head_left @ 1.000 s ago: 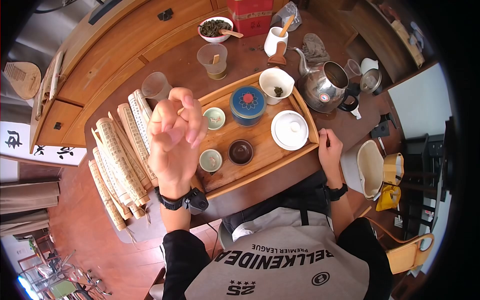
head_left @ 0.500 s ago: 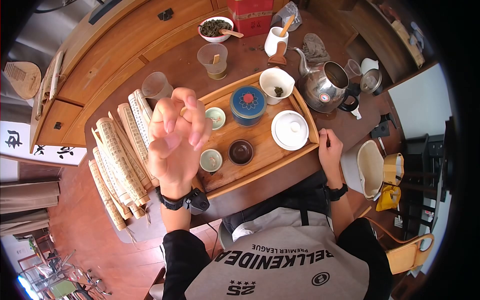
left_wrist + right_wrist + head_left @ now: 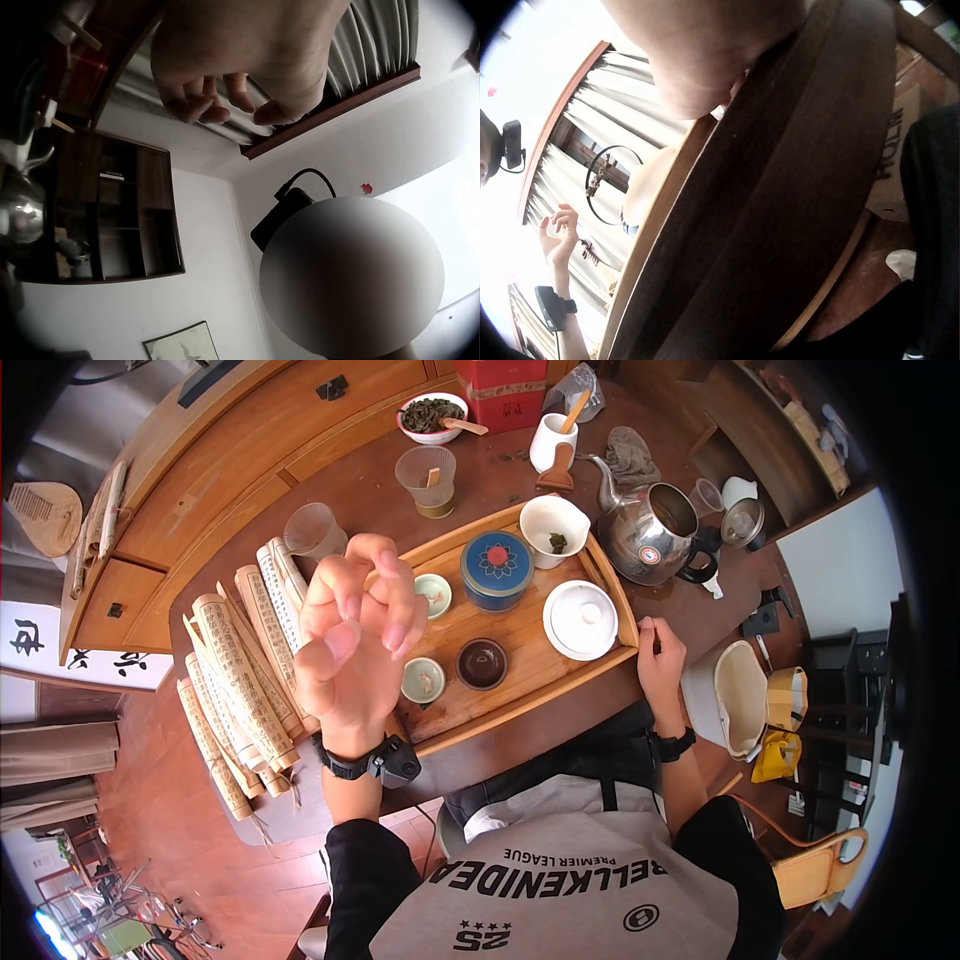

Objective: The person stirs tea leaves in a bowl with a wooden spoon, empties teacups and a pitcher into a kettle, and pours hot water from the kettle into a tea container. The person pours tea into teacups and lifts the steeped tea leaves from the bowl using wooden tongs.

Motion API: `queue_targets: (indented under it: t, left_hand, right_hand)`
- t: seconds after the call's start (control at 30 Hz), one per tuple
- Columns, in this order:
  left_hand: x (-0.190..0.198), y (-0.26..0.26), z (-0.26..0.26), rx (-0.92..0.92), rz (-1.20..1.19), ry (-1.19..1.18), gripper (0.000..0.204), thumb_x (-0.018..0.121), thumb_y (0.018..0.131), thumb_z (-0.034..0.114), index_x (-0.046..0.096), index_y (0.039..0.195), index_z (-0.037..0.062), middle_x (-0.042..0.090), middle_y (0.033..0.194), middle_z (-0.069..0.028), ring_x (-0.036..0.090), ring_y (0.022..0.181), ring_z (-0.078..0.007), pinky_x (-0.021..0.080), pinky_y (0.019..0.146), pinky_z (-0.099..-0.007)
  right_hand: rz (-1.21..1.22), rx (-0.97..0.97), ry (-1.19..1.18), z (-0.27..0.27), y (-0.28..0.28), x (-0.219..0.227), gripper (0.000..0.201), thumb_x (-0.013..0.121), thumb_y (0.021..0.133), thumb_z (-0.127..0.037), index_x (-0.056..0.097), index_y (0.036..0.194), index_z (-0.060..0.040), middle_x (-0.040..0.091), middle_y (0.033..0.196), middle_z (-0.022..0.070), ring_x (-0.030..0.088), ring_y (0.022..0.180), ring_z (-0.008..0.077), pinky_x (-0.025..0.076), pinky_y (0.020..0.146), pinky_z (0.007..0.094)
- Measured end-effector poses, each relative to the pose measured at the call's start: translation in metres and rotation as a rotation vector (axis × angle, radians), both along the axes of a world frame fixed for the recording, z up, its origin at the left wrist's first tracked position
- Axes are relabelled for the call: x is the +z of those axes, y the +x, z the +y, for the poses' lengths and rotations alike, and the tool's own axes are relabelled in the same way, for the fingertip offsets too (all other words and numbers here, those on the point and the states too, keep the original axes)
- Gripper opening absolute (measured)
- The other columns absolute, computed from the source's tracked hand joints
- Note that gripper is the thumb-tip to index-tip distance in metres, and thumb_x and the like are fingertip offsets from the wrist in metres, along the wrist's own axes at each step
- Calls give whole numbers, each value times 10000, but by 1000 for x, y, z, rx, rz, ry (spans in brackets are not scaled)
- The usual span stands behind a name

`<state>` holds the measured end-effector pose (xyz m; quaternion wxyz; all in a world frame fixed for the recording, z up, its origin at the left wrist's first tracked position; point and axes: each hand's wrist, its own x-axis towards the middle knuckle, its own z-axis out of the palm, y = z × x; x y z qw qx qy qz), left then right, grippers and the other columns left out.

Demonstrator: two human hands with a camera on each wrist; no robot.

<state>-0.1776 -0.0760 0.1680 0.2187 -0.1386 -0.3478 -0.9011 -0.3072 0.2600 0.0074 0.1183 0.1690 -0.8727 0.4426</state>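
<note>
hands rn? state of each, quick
Left hand: open, raised with fingers loosely bent, holding nothing.
Right hand: beside the tray, fingers curled; can't tell whether it grips anything.

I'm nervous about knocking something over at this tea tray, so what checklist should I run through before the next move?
1. Left hand free: ok; it is raised and holds nothing.
2. Right hand clear of the tray: cannot tell; it is right at the near right corner, and contact is unclear.
3. White lidded bowl covered: ok; its lid is on.
4. Kettle covered: not ok; its top is open.
5. White pitcher empty: not ok; dark leaves lie inside.
6. Blue canister upright: ok; it stands on the tray.
</note>
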Motion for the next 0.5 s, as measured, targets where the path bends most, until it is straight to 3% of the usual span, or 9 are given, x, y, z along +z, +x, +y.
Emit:
queue_targets:
  t: [0.5]
  left_hand:
    - [-1, 0, 0, -25, -1, -11, 150, 573, 818, 154, 489, 902, 63, 520, 1221, -147, 464, 686, -123, 387, 587, -246]
  right_hand:
    - [2, 1, 15, 1, 0, -1, 189, 571, 1000, -137, 639, 921, 21, 594, 691, 121, 546, 599, 166, 453, 597, 306]
